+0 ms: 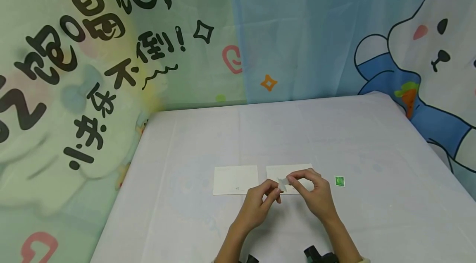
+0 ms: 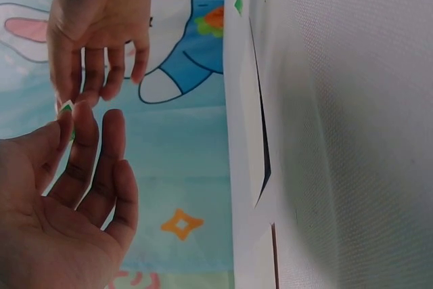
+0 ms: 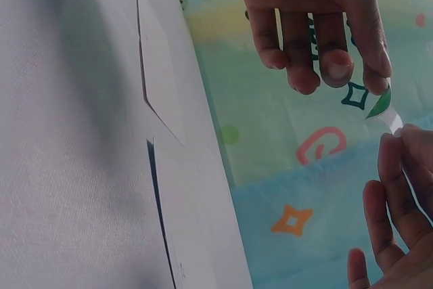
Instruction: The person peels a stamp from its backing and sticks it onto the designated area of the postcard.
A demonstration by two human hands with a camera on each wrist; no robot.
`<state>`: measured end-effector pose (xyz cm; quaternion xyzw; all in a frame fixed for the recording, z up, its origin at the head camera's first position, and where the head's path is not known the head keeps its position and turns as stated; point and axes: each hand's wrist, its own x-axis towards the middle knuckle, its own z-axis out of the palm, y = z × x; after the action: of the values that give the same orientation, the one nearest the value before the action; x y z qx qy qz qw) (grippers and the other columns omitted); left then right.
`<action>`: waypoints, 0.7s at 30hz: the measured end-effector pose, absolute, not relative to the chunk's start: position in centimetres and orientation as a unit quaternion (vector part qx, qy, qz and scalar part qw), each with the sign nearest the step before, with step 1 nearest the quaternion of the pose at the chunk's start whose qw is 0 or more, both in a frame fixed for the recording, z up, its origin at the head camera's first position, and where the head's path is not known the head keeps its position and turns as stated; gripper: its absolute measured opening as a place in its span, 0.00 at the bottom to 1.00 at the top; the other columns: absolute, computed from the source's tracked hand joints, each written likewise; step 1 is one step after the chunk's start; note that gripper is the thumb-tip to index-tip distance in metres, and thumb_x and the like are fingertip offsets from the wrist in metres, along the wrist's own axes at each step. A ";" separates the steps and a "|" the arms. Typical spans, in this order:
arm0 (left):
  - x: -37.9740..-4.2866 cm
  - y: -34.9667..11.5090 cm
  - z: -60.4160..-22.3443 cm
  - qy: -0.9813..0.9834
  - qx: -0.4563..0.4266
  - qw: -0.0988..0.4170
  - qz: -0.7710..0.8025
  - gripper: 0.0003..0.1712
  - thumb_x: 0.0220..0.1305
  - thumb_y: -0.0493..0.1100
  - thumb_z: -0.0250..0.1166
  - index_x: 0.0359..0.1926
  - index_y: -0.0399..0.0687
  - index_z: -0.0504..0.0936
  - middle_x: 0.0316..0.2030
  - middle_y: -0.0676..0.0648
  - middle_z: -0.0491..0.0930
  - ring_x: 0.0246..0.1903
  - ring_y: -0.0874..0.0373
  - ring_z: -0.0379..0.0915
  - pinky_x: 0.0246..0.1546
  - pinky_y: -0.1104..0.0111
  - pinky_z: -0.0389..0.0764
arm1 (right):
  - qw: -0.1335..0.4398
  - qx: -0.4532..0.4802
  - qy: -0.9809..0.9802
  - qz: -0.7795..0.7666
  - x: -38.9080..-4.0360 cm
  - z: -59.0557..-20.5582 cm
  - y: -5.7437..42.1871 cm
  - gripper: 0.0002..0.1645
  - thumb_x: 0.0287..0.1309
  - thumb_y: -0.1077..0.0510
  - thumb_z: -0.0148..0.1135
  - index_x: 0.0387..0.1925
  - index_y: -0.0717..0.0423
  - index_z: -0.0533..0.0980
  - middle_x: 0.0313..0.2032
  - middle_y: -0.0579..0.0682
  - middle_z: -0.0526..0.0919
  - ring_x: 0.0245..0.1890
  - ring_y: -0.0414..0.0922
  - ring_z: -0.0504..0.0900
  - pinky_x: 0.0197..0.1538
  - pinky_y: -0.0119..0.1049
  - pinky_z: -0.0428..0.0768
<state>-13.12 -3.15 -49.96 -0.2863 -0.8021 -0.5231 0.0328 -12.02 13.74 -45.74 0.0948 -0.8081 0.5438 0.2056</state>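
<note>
A small green sticker (image 3: 380,105) with a white piece, apparently its backing, bends between my hands, above the lower edge of the right-hand white card (image 1: 277,170). My left hand (image 1: 256,203) pinches the green part between thumb and forefinger. With thumb and forefinger, my right hand (image 1: 319,197) grips the white piece (image 3: 395,123). From the head view only a pale surface of the sticker shows. In the left wrist view, a green sliver (image 2: 70,114) appears between the fingertips, and most of it is hidden.
Another white card (image 1: 235,178) lies left of the first on the white-covered table (image 1: 178,213). A second square green sticker (image 1: 339,181) with a white border lies right of the cards. A printed curtain (image 1: 290,31) hangs behind the table.
</note>
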 end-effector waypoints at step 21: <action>-12.6 -2.9 -48.4 -0.804 -0.252 -0.002 -0.539 0.05 0.68 0.38 0.53 0.37 0.43 0.76 0.23 0.48 0.80 0.24 0.55 0.71 0.23 0.73 0.67 | 0.237 0.097 -0.809 0.528 -16.7 -58.1 18.3 0.11 0.52 0.59 0.67 0.38 0.44 0.81 0.33 0.42 0.81 0.37 0.40 0.77 0.43 0.34 0.69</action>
<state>-12.61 -2.92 -48.37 -0.2521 -0.8035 -0.5392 -0.0017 -16.66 18.25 -58.09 0.0974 -0.8093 0.5284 0.2373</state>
